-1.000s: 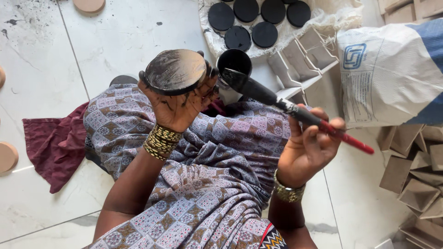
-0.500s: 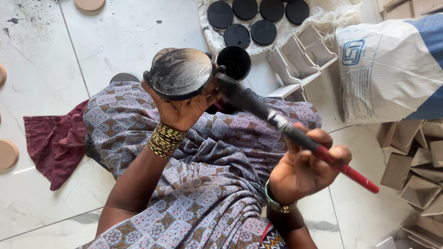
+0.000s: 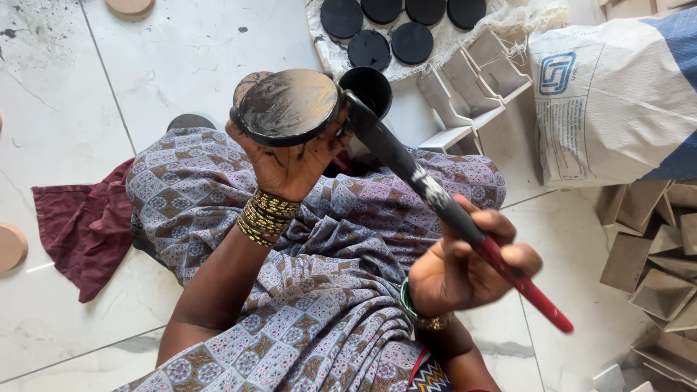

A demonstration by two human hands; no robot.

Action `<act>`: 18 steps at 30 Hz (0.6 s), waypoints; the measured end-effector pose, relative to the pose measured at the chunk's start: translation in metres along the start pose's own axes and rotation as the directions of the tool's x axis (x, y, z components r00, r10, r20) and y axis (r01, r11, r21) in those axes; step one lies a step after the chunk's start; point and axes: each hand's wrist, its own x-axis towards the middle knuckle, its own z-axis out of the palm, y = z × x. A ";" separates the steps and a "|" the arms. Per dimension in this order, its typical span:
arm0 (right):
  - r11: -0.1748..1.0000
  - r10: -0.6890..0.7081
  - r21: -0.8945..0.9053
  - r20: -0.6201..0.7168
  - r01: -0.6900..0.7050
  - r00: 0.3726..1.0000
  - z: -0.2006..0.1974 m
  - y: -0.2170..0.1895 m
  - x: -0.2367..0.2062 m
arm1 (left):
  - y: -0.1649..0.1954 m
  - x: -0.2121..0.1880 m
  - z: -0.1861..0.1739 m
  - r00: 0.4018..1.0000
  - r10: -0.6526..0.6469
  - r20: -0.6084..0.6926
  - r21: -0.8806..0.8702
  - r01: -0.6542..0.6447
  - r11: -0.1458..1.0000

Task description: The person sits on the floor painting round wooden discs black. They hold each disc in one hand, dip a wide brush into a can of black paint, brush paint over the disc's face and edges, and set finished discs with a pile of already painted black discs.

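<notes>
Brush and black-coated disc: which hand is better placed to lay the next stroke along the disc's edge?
Probably the right hand: it grips the red-handled brush, whose head already meets the rim of the disc. The left hand is occupied, cupping the disc from beneath.

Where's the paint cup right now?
In the head view, the black cup sits on the floor at top centre, just right of the round disc held up in the left hand, behind the brush.

A round flat wooden disc coated in black paint (image 3: 289,105) is sitting on the fingertips of the left hand (image 3: 287,156), above the lap. The long red-handled paintbrush (image 3: 450,210) in the right hand (image 3: 465,265) is reaching its rim from the right, just before a small black paint cup (image 3: 370,87). Behind, five black-painted round discs (image 3: 392,25) are lying on a pale cloth (image 3: 508,18).
</notes>
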 end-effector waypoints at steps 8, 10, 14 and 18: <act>0.999 0.022 0.022 0.151 -0.026 0.988 0.005 -0.006 -0.019 | 0.004 -0.001 0.010 0.993 -0.045 0.108 -0.046 0.050 0.998; 0.993 0.041 0.106 0.121 -0.054 0.992 0.002 -0.003 -0.014 | 0.005 -0.005 0.009 0.996 -0.078 0.053 -0.059 0.081 0.995; 0.978 0.105 0.179 0.042 -0.110 0.994 -0.007 0.005 0.006 | 0.003 -0.009 -0.001 0.954 -0.079 0.290 -0.242 0.153 0.958; 0.987 0.100 0.125 0.016 -0.102 0.995 -0.011 0.002 0.009 | 0.004 -0.011 -0.004 0.961 -0.073 0.266 -0.168 0.121 0.978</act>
